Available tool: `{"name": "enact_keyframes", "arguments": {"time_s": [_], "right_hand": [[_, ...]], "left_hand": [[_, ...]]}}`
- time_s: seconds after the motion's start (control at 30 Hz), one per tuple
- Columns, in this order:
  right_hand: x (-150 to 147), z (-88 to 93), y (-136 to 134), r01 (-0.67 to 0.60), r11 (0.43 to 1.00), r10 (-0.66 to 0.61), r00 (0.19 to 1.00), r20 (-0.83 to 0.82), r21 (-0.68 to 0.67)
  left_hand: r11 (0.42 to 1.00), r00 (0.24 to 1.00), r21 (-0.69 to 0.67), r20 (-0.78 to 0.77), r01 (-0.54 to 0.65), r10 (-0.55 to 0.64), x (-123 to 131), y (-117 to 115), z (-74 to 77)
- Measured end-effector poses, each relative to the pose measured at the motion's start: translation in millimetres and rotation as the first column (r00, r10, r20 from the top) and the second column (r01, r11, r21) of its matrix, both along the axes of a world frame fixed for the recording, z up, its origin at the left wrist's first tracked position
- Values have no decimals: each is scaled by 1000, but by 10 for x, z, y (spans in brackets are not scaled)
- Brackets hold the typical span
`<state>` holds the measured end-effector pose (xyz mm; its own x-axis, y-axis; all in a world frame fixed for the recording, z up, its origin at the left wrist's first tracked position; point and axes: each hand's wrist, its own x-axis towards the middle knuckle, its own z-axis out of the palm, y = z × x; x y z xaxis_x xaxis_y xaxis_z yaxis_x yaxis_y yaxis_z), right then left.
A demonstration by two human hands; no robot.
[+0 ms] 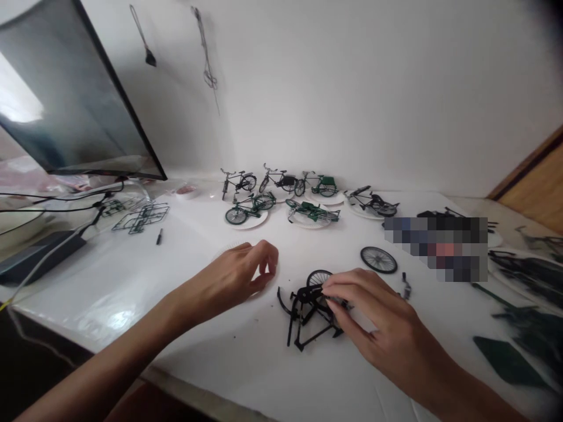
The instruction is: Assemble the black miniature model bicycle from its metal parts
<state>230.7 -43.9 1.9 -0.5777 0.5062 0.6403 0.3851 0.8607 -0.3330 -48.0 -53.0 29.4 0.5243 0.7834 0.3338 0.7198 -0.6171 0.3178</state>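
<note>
A partly built black model bicycle (312,316) lies on its side on the white table, with a spoked wheel (319,278) at its far side. My right hand (373,310) pinches it near the chain guard, thumb and fingertips closed; the exact spot is hidden by the fingers. Left of it, my left hand (250,269) is held over a white paper plate (229,247), its fingers curled and thumb and forefinger tips together. Anything between them is too small to make out. A loose spoked wheel (379,259) lies beyond my right hand.
Several finished model bicycles (237,183) stand or lie on paper plates along the wall. Green wire frames (141,218) and a small screwdriver (159,236) lie at left, below a monitor (74,88). Dark green parts (510,360) are at right, near a blurred patch.
</note>
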Motion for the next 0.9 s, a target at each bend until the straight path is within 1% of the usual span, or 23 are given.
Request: {"name": "enact_keyframes", "arguments": {"time_s": [0.07, 0.13, 0.23, 0.33, 0.47, 0.63, 0.77, 0.9], "right_hand": [[3, 29, -18, -6, 1000, 6, 997, -75, 4], [2, 45, -23, -7, 1000, 9, 992, -125, 18], [4, 32, 0, 6, 1000, -2, 987, -160, 24], [37, -4, 40, 14, 1000, -14, 986, -163, -2], [107, -33, 72, 51, 998, -56, 988, -143, -36], [118, -34, 66, 99, 994, -103, 988, -112, -40], [95, -26, 77, 58, 997, -64, 989, -131, -49], [107, -19, 101, 28, 998, -34, 992, -122, -51]], "left_hand": [[998, 997, -63, 79, 10, -5, 209, -29, 88], [993, 990, -99, 133, 61, -48, 414, -16, 139], [974, 975, -172, 191, 150, -116, 652, 82, 131], [953, 956, -229, 260, 196, -134, 771, 211, 75], [924, 912, -295, 394, 242, -114, 795, 304, 38], [887, 893, -368, 440, 279, -98, 766, 310, 62], [858, 870, -404, 484, 317, -94, 738, 310, 63], [847, 837, -392, 537, 360, -107, 708, 298, 54]]}}
